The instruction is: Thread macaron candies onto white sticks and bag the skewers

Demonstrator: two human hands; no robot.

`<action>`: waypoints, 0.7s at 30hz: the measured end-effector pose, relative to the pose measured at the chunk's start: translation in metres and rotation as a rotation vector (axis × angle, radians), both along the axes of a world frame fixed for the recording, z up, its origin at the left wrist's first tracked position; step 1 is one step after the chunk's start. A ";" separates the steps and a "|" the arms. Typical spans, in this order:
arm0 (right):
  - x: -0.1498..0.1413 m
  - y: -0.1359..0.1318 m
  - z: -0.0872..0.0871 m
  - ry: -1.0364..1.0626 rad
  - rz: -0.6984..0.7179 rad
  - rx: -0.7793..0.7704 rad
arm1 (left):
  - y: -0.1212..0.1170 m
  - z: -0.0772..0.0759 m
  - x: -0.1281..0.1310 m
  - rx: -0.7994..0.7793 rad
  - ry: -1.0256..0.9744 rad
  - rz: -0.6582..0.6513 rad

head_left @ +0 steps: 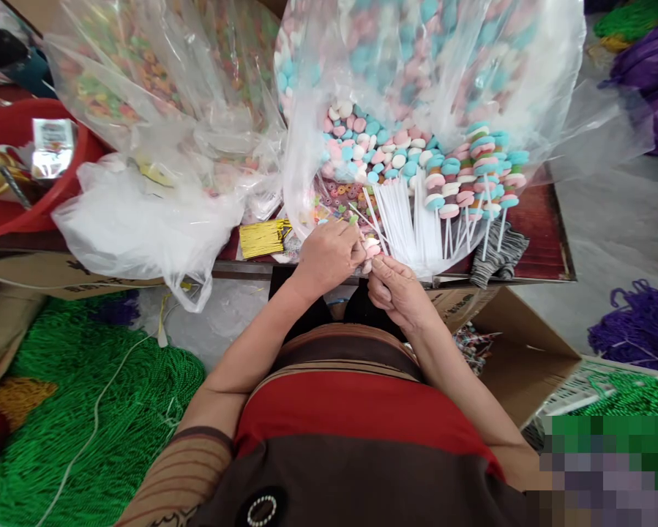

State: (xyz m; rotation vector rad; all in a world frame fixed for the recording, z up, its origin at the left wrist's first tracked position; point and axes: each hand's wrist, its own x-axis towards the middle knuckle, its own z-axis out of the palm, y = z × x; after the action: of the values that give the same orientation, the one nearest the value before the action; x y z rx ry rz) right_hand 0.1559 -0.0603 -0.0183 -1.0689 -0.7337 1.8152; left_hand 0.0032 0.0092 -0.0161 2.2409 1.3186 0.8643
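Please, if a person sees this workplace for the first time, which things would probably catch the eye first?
Probably the large clear bag of pink, white and blue sweets, at top centre, with the colourful loaded sticks at its lower right. Next, perhaps, the bright green heap of strands at lower left. Then the left hand and right hand, meeting at a small pink-and-white piece in the centre.

Pink sweet (371, 247) part-covered by left hand (329, 252) and right hand (399, 289), exact grip unclear; basin (48, 210) cut by left edge, marshmallow bag (566, 58) by top, packet (54, 148) print too small to read, box (531, 351) partly behind right forearm (460, 373).
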 end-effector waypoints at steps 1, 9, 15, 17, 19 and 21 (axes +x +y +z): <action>0.000 0.000 -0.001 0.002 0.001 0.008 | -0.003 0.001 0.002 -0.097 -0.072 0.019; -0.003 0.002 -0.003 -0.021 -0.033 0.043 | -0.012 0.001 0.007 -0.312 -0.358 0.091; -0.003 0.003 0.000 -0.029 -0.047 0.071 | -0.014 -0.013 0.008 -0.130 -0.386 0.127; -0.004 0.002 0.001 -0.034 -0.051 0.064 | -0.014 -0.015 0.009 -0.093 -0.344 0.179; -0.006 0.000 0.002 -0.042 -0.055 0.051 | -0.012 -0.015 0.009 -0.057 -0.295 0.234; -0.007 -0.002 0.003 -0.051 -0.057 0.042 | -0.008 -0.014 0.009 -0.027 -0.265 0.286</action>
State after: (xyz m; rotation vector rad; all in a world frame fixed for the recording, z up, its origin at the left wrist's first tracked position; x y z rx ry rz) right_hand 0.1486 -0.0628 -0.0152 -1.1008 -0.7606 1.7225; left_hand 0.0124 0.0010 -0.0298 1.8645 1.5290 1.1880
